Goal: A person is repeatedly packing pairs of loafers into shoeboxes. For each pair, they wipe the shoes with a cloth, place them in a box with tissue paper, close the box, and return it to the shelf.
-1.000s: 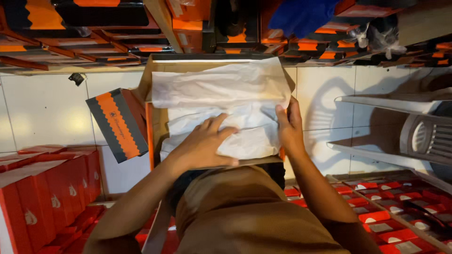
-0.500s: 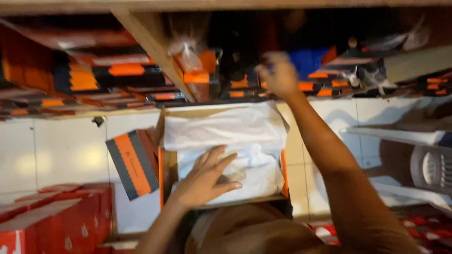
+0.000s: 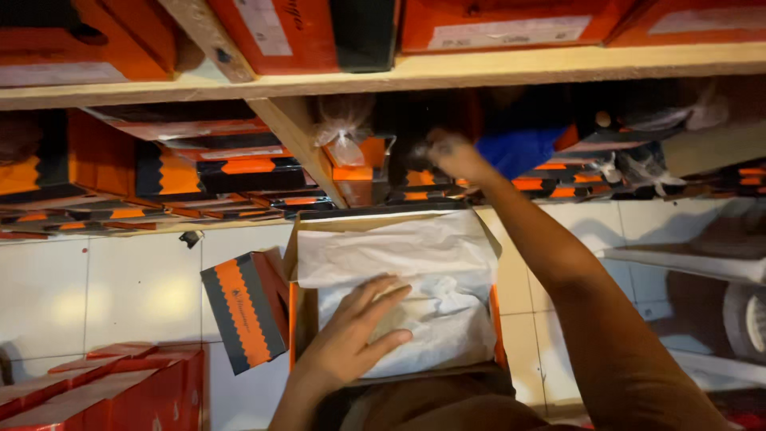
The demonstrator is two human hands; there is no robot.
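Open box: orange cardboard shoebox [image 3: 297, 335], lid off, lying at the lower centre of the view on the lap, long axis running from 6 o'clock near the body to 12 o'clock toward the shelves.
Contents: crumpled white tissue paper [image 3: 435, 275] filling the box and covering whatever lies beneath.
Left hand [image 3: 351, 339]: resting flat on the tissue at the box's 7 o'clock corner, fingers [image 3: 381, 297] spread and open, pointing toward 1 o'clock, gripping nothing.
Right hand [image 3: 451, 153]: stretched up and away to 12 o'clock from the box, well apart from it, reaching into the dark shelf bay; blurred, so cannot tell whether closed on anything.
Nearer hand: left, already touching the paper; right arm crossing above the box's right edge.
Shelf bay: wooden shelf [image 3: 495, 70] overhead, with stacked orange-and-black flat boxes [image 3: 239, 172] beneath it and a blue object [image 3: 519, 150] just beside the right hand at its 3 o'clock.
Lid: orange-and-grey box lid [image 3: 243, 307] standing on edge, touching the box's left side at 9 o'clock.
Floor: white tiles [image 3: 120, 295], red boxes [image 3: 120, 387] at 8 o'clock.
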